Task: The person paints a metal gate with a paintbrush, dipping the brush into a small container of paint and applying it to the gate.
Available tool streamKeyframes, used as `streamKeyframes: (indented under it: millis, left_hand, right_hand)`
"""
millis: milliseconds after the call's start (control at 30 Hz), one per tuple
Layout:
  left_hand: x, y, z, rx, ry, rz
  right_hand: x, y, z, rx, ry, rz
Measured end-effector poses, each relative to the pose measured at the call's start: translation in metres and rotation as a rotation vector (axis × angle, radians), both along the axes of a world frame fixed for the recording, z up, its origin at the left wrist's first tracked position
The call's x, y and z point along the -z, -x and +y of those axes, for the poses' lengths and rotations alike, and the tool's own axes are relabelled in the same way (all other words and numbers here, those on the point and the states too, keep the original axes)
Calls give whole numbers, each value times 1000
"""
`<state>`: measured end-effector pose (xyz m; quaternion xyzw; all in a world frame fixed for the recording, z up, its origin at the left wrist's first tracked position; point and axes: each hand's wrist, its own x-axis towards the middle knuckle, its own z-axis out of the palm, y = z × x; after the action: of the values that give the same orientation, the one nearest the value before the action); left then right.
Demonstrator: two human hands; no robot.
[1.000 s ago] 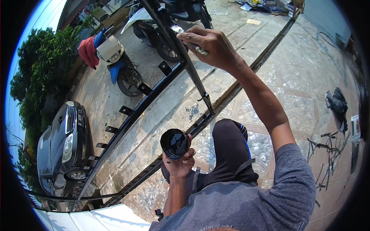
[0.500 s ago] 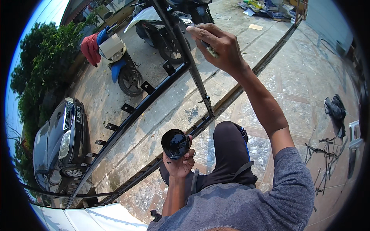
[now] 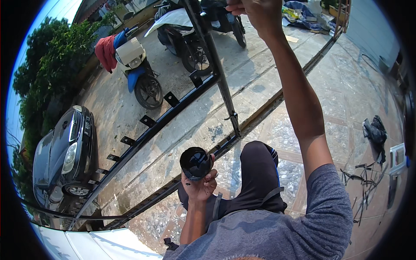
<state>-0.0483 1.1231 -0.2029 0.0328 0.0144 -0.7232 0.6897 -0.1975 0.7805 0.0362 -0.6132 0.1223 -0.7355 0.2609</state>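
My left hand (image 3: pixel 201 189) is closed around a small round black cup (image 3: pixel 196 171) and holds it mouth up in front of my knees. Glossy black paint (image 3: pixel 193 159) fills part of the cup, and dark spots mark my fingers and palm. High up, my right hand (image 3: pixel 261 16) is raised beside the upright of a black metal frame (image 3: pixel 215 56), partly cut off by the top edge. Its fingers are closed; the paintbrush whose handle showed earlier is now hidden. Small drilled tabs (image 3: pixel 171 99) stick out along the frame's slanting bar.
A floor rail (image 3: pixel 262 113) runs diagonally beyond my knees. Past the frame stand a blue-and-white motorcycle (image 3: pixel 135 73), other motorcycles (image 3: pixel 197 56) and a dark car (image 3: pixel 65 151). On the tiles at right lie a black plastic bag (image 3: pixel 375 132) and thin dark strips (image 3: pixel 362 182).
My right hand has moved up and farther away, partly leaving the picture at the top. The left hand still holds the cup nearly in place. The view has shifted slightly.
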Motion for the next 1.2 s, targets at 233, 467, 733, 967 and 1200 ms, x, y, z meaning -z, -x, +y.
streamKeyframes:
  millis: [233,467,733,967,1200]
  left_hand:
    - [4,0,-1,0,7,-6]
    - [0,-1,-2,9,-11,-3]
    - [-4,1,-5,9,13,13]
    - [0,-2,2,-21,20,16]
    - [-3,-2,-3,11,81,15]
  right_hand:
    - [14,-13,-6,-107,-80,-22]
    - [89,-22,12,-183,-240,-74]
    - [81,-38,26,-179,-154,-154]
    - [64,-23,34,-63,-185,-392]
    - [-6,-63,-3,179,-126,-114]
